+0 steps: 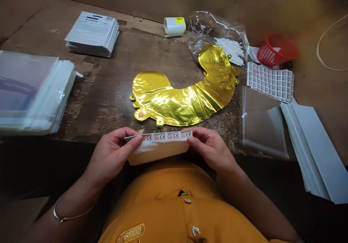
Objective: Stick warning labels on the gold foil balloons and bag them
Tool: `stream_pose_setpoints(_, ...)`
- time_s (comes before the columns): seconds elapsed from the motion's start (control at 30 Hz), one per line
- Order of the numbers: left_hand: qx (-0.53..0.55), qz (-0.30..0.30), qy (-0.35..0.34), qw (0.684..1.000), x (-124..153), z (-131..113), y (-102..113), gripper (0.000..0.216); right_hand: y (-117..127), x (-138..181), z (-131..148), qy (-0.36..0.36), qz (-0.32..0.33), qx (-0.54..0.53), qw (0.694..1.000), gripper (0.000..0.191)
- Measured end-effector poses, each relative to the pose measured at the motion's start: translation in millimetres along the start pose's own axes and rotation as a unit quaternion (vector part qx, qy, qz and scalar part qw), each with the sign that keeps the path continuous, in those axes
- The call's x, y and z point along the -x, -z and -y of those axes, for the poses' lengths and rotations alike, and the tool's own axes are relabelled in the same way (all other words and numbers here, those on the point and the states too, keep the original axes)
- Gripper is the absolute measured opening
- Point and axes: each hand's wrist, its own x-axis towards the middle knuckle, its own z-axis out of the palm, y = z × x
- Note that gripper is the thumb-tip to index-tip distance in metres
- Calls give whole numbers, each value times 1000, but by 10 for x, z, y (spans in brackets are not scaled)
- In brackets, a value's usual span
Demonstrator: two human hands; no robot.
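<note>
Between my two hands, close to my body at the table's front edge, is a sheet of stickers [163, 147] with a row of CE and warning marks along its top; its lower part is plain and glossy. My left hand [115, 154] is closed on the left end, thumb on the near side. At the right end, my right hand [212, 149] pinches the corner between thumb and fingers. Just beyond them a flat gold foil balloon [176, 103], curved with tabs along its edge, lies on the table. A small round mark shows on its lower left tab.
Clear plastic sleeves [29, 91] are stacked at left, printed cards [91, 31] behind them. A white label roll [174, 27], bagged white sticks [231, 51], red basket [278, 51], sticker sheet [270, 82], single sleeve [263, 123] and white card strips [318, 149] lie at back and right.
</note>
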Motion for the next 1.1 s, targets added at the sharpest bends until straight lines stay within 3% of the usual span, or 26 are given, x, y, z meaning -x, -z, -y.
stream_pose_setpoints(0.2, -69, 26, -22, 997, 2, 48, 128, 23, -52, 45, 35, 39, -48, 110, 992, 19)
stream_pose_setpoints(0.3, -164, -46, -34, 985, 35, 28, 217, 23, -92, 54, 36, 55, -56, 113, 990, 18)
stream_pose_setpoints(0.37, -267, -122, -99, 951, 70, -49, 213, 28, -123, 51, 25, 68, -70, 115, 989, 17)
stream_pose_setpoints(0.43, -357, -136, -225, 896, 94, -168, 139, 47, -160, 46, 17, 85, -71, 120, 987, 15)
stream_pose_setpoints(0.5, -389, -56, -336, 856, 76, -302, 29, 49, -196, 45, 17, 99, -64, 119, 986, 13)
stream_pose_setpoints(0.53, -389, -1, -353, 851, 46, -364, -21, 42, -212, 46, 19, 102, -61, 116, 986, 12)
stream_pose_setpoints(0.6, -371, 95, -334, 861, -45, -464, -81, 24, -233, 50, 23, 106, -57, 119, 986, 12)
stream_pose_setpoints(0.7, -352, 186, -248, 883, -189, -546, -78, 21, -248, 56, 19, 106, -44, 140, 983, 14)
stream_pose_setpoints(0.87, -328, 202, -212, 898, -292, -572, -69, 22, -269, 47, -5, 99, -55, 148, 982, 16)
stream_pose_setpoints(1.0, -224, 268, -136, 927, -302, -539, -127, 19, -247, 30, -16, 94, -16, 161, 982, 19)
stream_pose_setpoints(1.1, -143, 281, -67, 947, -299, -508, -139, 19, -163, 1, 28, 114, -5, 224, 968, 14)
